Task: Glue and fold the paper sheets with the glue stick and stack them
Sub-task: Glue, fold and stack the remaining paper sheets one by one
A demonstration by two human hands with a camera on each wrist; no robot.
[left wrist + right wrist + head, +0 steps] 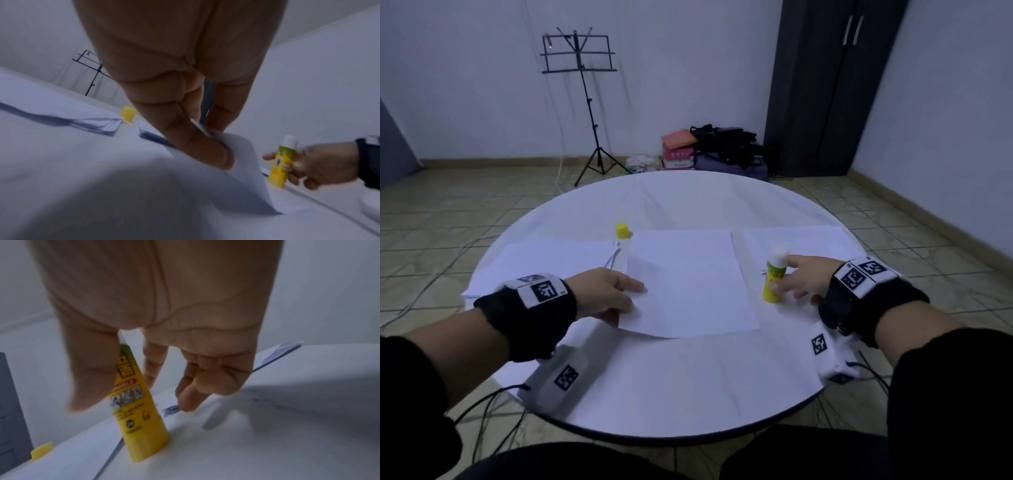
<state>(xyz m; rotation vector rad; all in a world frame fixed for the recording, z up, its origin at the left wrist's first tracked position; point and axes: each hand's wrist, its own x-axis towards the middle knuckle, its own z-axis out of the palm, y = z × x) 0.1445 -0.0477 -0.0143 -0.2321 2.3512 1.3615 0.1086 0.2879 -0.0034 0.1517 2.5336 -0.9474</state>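
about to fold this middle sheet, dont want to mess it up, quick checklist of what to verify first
1. Left hand grips the middle sheet by its left edge, lifted: ok.
2. Glue stick upright on the table, off the sheet: ok.
3. Right hand clear of the glue stick: not ok, fingers around it.
4. Glue spread on the sheet: cannot tell.
5. Yellow cap back on: not ok, it stands apart beyond the sheets.
6. Left pile clear of the fold: ok.
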